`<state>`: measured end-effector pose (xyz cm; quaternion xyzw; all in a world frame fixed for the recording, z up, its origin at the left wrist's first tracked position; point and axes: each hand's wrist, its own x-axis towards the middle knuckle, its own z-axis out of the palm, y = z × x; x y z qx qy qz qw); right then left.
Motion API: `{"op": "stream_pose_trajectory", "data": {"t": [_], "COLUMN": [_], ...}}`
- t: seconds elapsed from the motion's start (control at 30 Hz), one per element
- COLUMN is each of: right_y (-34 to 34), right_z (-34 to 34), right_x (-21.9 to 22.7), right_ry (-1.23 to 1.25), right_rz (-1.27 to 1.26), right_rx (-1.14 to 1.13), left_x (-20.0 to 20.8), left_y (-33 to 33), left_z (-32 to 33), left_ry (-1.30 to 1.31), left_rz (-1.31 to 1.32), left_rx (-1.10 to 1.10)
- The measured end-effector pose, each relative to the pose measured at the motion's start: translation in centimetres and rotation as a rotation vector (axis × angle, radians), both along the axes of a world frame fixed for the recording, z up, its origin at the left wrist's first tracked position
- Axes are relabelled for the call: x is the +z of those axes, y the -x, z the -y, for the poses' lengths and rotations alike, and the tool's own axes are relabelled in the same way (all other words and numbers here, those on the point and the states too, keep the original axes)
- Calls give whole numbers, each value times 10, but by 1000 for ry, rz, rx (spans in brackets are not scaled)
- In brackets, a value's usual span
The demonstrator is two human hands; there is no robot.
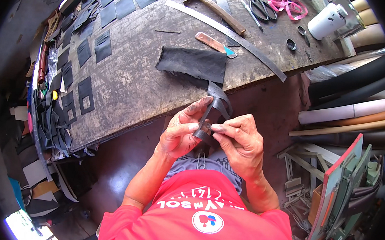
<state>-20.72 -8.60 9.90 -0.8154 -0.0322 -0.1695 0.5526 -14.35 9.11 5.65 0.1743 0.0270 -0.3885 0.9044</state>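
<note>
In front of my body, off the table's edge, my left hand (183,130) grips a black leather-like frame piece (220,105) with a cut-out window. The piece is bent and curls upward, its upper end near the black sheet on the table. My right hand (243,143) is closed, with thumb and forefinger pinched together at the lower part of the frame. Whatever lies between those fingertips is too small to make out. Dark smudges mark the fingers of both hands.
On the worn wooden table (133,78) lie a black sheet (192,64), a cutter knife (215,44), a steel ruler (234,36), a hammer (220,12), scissors (262,9), a white bottle (326,22) and several black pieces (103,46). Material rolls (349,111) stand at right.
</note>
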Motion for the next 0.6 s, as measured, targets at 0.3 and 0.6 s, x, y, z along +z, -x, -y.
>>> {"op": "stream_pose_trajectory", "data": {"t": [0.3,0.6], "right_y": [-9,-5], "right_z": [-4,-12], "right_x": [-3,-5], "right_ry": [114,67], "right_rz": [30,38], "right_rx": [-176,-235], "left_x": [-14,-13], "left_y": [-1,0], "left_z": [-1,0], "left_ry": [100,76], "left_rz": [44,30], "left_rx": [-24,-9]}}
